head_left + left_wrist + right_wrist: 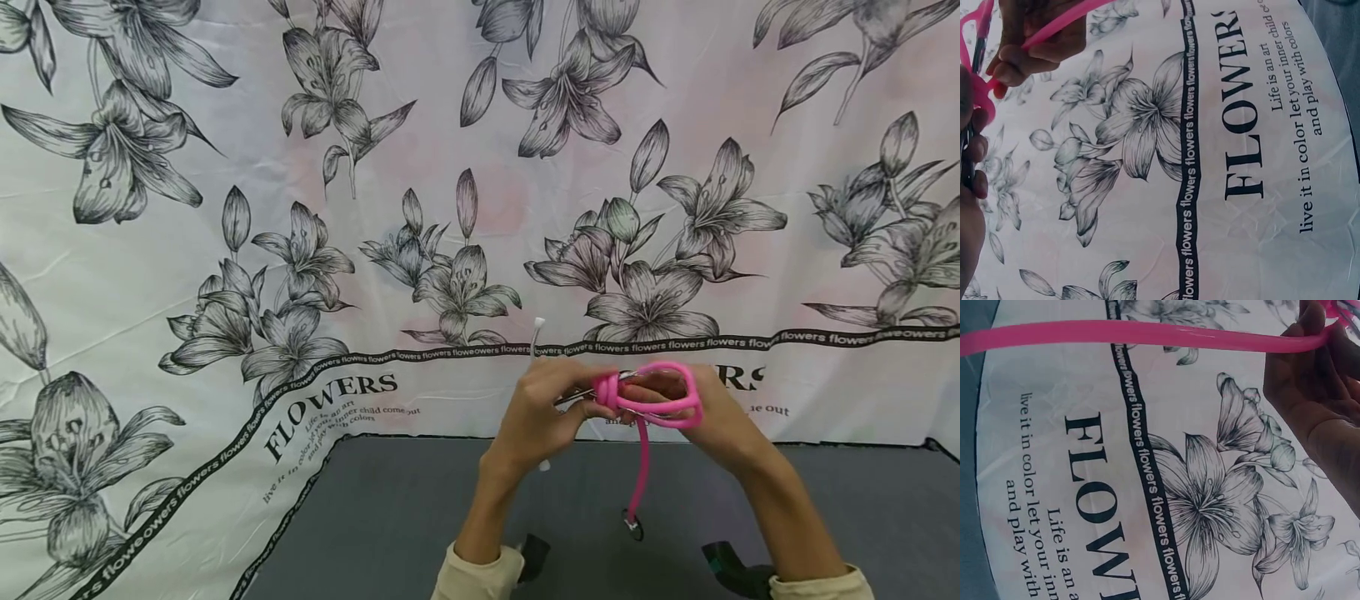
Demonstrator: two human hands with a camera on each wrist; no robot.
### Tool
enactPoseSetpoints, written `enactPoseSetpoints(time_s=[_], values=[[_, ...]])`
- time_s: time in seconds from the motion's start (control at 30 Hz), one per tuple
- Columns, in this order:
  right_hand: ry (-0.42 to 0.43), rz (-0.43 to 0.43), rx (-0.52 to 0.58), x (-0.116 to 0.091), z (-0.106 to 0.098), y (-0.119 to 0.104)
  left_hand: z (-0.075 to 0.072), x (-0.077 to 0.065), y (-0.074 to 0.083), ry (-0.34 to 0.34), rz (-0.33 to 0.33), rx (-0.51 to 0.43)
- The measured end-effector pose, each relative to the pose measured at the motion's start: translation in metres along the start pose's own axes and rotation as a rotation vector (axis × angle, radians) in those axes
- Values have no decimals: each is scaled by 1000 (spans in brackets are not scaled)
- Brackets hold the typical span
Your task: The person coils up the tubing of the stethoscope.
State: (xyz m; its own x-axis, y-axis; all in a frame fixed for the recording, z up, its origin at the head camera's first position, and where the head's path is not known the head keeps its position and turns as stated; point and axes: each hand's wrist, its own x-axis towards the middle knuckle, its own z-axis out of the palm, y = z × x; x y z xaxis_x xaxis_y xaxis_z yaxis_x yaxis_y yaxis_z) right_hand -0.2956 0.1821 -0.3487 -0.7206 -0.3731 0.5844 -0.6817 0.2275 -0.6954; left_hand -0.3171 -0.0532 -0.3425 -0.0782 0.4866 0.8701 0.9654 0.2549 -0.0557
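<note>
A smooth pink cord (656, 407) was held in loops above a grey table (390, 517).
Its coil (606, 392) was pinched by the left hand (536, 410), its loops by the right hand (716, 417); the tail (642, 467) hung loose.

- L sleeve (477, 575): cream/pale beige, plain fabric, ends partway up forearm
- R sleeve (821, 585): same col., matching cuff, creased nr edge
- L blk piece (534, 557): small, angular, dark, by L cuff; exact type unclear
- R blk piece (735, 571): bigger, curved, w/ faint greenish patch, by R cuff
- L hand (542, 408) & R hand (716, 421): bare, as are wrists
</note>
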Motion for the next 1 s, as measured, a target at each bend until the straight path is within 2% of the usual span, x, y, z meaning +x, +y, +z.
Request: enactPoseSetpoints(time_s=[0.2,0.3,0.4,0.5,0.67,0.9,1.0], values=[[-108,-3,158,6,5,1,3,-2,-1,82,-102,86],[-149,9,184,9,10,2,4,-4,-1,143,-178,137],[-149,39,149,10,16,1,7,-4,1,190,-248,175],[-129,91,106,10,18,-2,10,-5,2,203,-293,205],[-137,143,70,7,15,-3,16,-3,4,203,-332,251],[-224,53,-79,8,15,-1,14,-8,-4,170,-373,440],[-212,10,-181,6,14,-3,12,-10,-7,133,-364,512]])
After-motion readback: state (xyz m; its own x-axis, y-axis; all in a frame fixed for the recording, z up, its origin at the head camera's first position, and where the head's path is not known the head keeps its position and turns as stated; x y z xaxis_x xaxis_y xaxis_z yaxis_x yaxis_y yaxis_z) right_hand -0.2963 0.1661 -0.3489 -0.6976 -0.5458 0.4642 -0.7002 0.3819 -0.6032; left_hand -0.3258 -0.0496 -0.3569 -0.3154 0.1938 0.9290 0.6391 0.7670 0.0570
